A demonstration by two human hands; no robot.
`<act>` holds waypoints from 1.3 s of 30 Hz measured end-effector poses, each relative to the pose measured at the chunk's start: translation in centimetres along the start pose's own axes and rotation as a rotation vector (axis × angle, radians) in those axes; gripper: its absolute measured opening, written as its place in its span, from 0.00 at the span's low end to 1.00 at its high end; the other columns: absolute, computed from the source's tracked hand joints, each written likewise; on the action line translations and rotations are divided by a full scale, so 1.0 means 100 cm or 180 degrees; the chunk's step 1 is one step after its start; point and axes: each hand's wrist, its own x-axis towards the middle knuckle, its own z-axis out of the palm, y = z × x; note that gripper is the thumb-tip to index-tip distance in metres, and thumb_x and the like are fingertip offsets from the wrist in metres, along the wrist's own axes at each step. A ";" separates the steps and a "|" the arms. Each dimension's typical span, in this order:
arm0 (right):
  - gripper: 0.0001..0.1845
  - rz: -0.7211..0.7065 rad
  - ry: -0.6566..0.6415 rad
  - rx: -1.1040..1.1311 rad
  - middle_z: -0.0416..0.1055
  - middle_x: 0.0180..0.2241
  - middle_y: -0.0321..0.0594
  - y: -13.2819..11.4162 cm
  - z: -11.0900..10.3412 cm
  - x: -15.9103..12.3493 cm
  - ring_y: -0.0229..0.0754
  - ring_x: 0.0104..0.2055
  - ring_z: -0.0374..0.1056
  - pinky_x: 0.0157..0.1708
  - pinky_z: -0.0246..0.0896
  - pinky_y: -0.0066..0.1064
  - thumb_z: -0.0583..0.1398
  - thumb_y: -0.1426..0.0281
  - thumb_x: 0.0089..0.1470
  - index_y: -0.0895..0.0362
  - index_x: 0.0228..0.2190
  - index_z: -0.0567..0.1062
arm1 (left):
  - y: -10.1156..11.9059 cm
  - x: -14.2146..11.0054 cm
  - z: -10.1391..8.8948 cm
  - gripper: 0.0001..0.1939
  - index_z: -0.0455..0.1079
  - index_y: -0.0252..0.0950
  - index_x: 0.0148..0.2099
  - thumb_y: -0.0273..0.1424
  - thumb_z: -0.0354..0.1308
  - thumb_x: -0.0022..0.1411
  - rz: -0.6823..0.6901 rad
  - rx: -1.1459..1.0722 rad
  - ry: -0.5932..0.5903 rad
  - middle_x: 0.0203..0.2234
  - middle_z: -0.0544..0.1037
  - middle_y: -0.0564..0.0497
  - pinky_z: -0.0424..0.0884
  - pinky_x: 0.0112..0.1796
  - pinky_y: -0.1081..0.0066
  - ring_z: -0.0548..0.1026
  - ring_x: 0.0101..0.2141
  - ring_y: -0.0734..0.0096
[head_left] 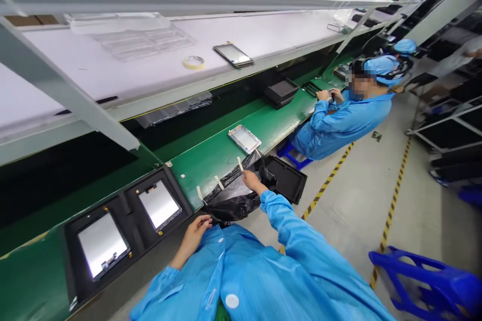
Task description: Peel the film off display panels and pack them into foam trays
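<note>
My left hand (196,233) rests near my blue smock, fingers curled together by the lower edge of a black plastic bag (235,195) taped to the bench front. My right hand (251,180) reaches into the bag's mouth, fingers pinched on its rim or on something I cannot make out. A black tray (124,205) on the green bench (203,158) at my left holds two display panels (102,244), (159,204). Another panel (244,138) lies on the green mat beyond the bag.
A co-worker in blue (339,120) sits further along the bench. A black tray (289,178) hangs off the bench edge by the bag. On the white upper shelf (113,70) lie a tape roll (194,62) and a panel (233,54). A blue stool (425,281) stands at right.
</note>
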 end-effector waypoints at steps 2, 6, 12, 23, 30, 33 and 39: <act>0.24 0.0092 0.0163 -0.0097 0.68 0.60 0.59 0.009 -0.020 0.018 0.50 0.62 0.65 0.62 0.57 0.36 0.53 0.76 0.63 0.64 0.60 0.69 | 0.007 0.010 0.009 0.32 0.75 0.35 0.44 0.55 0.66 0.46 0.0036 -0.0049 -0.0075 0.43 0.84 0.37 0.74 0.49 0.53 0.83 0.42 0.50; 0.24 0.0169 0.0399 -0.0252 0.64 0.60 0.63 0.027 -0.051 0.056 0.52 0.63 0.61 0.63 0.54 0.37 0.51 0.77 0.64 0.70 0.60 0.67 | 0.013 0.024 0.022 0.32 0.76 0.36 0.44 0.55 0.67 0.46 0.0038 -0.0167 -0.0039 0.42 0.84 0.38 0.75 0.49 0.52 0.83 0.41 0.50; 0.36 -0.0052 0.0474 -0.0493 0.44 0.70 0.70 0.052 -0.076 0.126 0.62 0.73 0.41 0.69 0.39 0.50 0.59 0.71 0.62 0.69 0.67 0.57 | 0.000 0.041 0.052 0.34 0.75 0.37 0.43 0.58 0.68 0.42 -0.0223 -0.0356 0.0430 0.42 0.84 0.38 0.74 0.49 0.52 0.82 0.42 0.49; 0.34 -0.1299 -0.0055 -0.1062 0.43 0.69 0.76 0.074 -0.025 0.121 0.66 0.74 0.40 0.67 0.40 0.63 0.51 0.79 0.61 0.73 0.67 0.55 | -0.002 0.064 0.217 0.36 0.74 0.35 0.46 0.57 0.69 0.43 -0.0618 -0.0840 0.1213 0.44 0.83 0.37 0.74 0.49 0.55 0.82 0.43 0.51; 0.30 -0.1144 -0.0183 -0.0471 0.72 0.55 0.66 0.077 -0.099 0.097 0.56 0.57 0.71 0.56 0.64 0.46 0.43 0.78 0.65 0.68 0.66 0.57 | 0.018 0.069 0.246 0.36 0.75 0.36 0.46 0.56 0.71 0.41 -0.0570 -0.1012 0.1472 0.45 0.83 0.37 0.71 0.52 0.52 0.81 0.44 0.51; 0.28 -0.1182 -0.0194 -0.0154 0.78 0.47 0.59 0.090 -0.135 0.078 0.53 0.50 0.75 0.53 0.66 0.41 0.42 0.72 0.68 0.66 0.65 0.61 | 0.040 0.088 0.246 0.37 0.74 0.35 0.49 0.55 0.72 0.43 -0.0327 -0.1237 0.1526 0.50 0.80 0.34 0.70 0.55 0.51 0.80 0.49 0.48; 0.28 -0.2124 0.0292 -0.0027 0.71 0.57 0.60 0.089 -0.112 -0.031 0.53 0.57 0.70 0.55 0.66 0.42 0.46 0.73 0.67 0.62 0.66 0.60 | 0.096 0.136 0.265 0.37 0.63 0.44 0.65 0.50 0.67 0.58 0.0192 -0.2178 0.1069 0.65 0.68 0.40 0.66 0.59 0.49 0.66 0.65 0.48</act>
